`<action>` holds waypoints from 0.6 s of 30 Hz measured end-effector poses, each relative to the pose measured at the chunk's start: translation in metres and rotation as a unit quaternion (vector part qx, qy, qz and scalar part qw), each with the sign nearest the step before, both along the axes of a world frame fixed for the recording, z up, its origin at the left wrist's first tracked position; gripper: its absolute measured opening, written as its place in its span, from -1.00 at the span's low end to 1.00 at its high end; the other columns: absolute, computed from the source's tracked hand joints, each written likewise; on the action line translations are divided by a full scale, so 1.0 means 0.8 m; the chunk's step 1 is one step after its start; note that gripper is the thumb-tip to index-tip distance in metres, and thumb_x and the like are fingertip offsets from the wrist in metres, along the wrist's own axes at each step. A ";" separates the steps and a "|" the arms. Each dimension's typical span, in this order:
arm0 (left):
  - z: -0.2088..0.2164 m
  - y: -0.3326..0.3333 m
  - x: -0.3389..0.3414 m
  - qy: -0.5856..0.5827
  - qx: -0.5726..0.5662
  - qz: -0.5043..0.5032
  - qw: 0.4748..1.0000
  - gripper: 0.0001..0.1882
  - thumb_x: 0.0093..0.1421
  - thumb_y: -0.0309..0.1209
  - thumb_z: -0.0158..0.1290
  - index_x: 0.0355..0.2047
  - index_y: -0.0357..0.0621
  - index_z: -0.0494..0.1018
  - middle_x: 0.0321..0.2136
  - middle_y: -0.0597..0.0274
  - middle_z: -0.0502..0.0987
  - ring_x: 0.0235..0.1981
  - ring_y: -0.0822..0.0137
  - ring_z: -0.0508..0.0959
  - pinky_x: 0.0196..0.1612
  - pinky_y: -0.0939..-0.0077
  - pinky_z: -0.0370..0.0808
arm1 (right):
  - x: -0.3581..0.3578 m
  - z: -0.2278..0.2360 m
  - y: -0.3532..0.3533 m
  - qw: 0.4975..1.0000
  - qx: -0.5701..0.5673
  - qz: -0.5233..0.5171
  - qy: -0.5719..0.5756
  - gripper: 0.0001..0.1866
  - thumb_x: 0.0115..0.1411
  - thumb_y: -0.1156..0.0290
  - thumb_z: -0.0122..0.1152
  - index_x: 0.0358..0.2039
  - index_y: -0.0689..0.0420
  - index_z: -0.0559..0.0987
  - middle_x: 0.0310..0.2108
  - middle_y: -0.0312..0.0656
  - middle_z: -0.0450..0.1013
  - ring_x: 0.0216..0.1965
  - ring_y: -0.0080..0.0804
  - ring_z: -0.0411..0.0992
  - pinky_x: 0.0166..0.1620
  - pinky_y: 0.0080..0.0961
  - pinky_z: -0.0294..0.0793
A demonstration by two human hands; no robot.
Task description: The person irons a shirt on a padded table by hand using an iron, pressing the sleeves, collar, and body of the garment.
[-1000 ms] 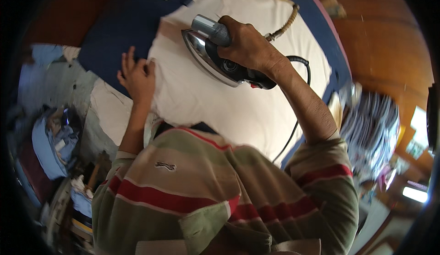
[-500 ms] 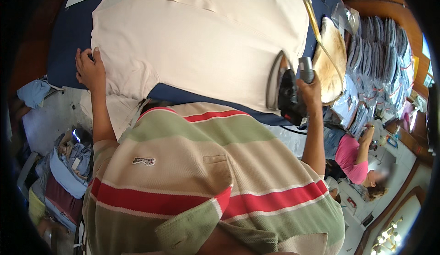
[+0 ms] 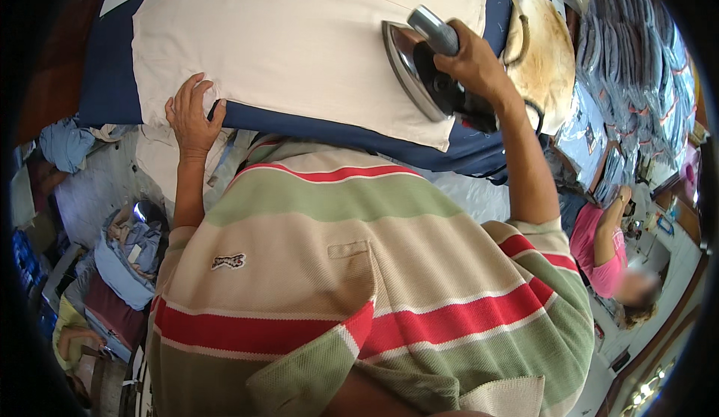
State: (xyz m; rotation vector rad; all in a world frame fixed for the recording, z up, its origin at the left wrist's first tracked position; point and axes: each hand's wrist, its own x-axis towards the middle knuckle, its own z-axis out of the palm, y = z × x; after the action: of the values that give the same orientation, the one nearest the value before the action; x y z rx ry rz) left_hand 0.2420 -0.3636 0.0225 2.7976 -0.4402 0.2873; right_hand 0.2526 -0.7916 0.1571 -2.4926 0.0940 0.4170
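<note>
A cream shirt lies spread over a dark blue padded board, part of it hanging over the near edge at the left. My right hand grips the grey handle of a steam iron, whose metal plate is over the shirt's right part, tilted with its tip toward the far left. I cannot tell whether the whole plate touches the cloth. My left hand rests on the shirt's near left edge, fingers spread, holding nothing.
Right of the board lies a scorched, cream-coloured pad, with the iron's hose beside it. Folded garments in clear plastic are stacked farther right. A person in pink is at the right. Clothes are heaped at lower left.
The iron in my right hand has moved left and away from me, turning its tip leftward. My left hand has shifted right and nearer along the shirt's edge. The shirt's near edge lies flatter.
</note>
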 end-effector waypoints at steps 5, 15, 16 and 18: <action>0.008 -0.011 -0.008 -0.031 0.023 0.015 0.999 -0.65 0.02 -0.30 0.06 -0.13 0.05 0.44 0.01 0.32 0.37 0.07 0.27 0.33 0.11 0.08 0.06 | -0.090 -0.012 -0.024 0.979 0.009 -0.203 -0.001 -0.47 -0.13 0.32 0.16 -0.14 0.36 0.37 -0.40 0.19 0.45 -0.34 -0.10 0.48 -0.25 -0.33 0.41; 0.026 -0.055 -0.030 0.037 -0.013 0.048 0.998 -0.78 0.07 -0.45 -0.01 -0.24 -0.14 0.47 -0.53 0.15 0.53 -0.43 0.20 0.52 -0.24 0.28 0.37 | -0.095 0.038 -0.124 0.970 0.035 -0.236 -0.042 -0.54 -0.09 0.46 0.20 -0.12 0.25 0.37 -0.50 -0.27 0.36 -0.57 -0.55 0.33 -0.52 -0.57 0.34; 0.027 -0.054 -0.032 0.044 -0.018 0.049 0.998 -0.80 0.08 -0.46 -0.02 -0.26 -0.15 0.46 -0.53 0.13 0.53 -0.44 0.18 0.52 -0.26 0.27 0.38 | -0.090 0.049 -0.134 0.963 0.083 -0.255 -0.041 -0.59 -0.08 0.46 0.19 -0.16 0.22 0.38 -0.54 -0.28 0.34 -0.61 -0.55 0.32 -0.56 -0.56 0.34; 0.029 -0.055 -0.029 0.060 -0.027 0.047 0.997 -0.83 0.09 -0.48 -0.04 -0.28 -0.17 0.44 -0.55 0.09 0.53 -0.45 0.15 0.53 -0.29 0.25 0.39 | -0.063 0.060 -0.156 0.960 0.090 -0.259 -0.054 -0.69 -0.10 0.43 0.17 -0.30 0.22 0.40 -0.56 -0.23 0.37 -0.66 -0.49 0.35 -0.57 -0.52 0.36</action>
State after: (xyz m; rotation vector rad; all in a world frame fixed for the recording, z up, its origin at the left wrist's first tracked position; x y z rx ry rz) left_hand 0.2187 -0.4074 0.0455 2.7672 -0.2697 0.1471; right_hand 0.2019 -0.9164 0.2054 -2.1955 0.6209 0.0633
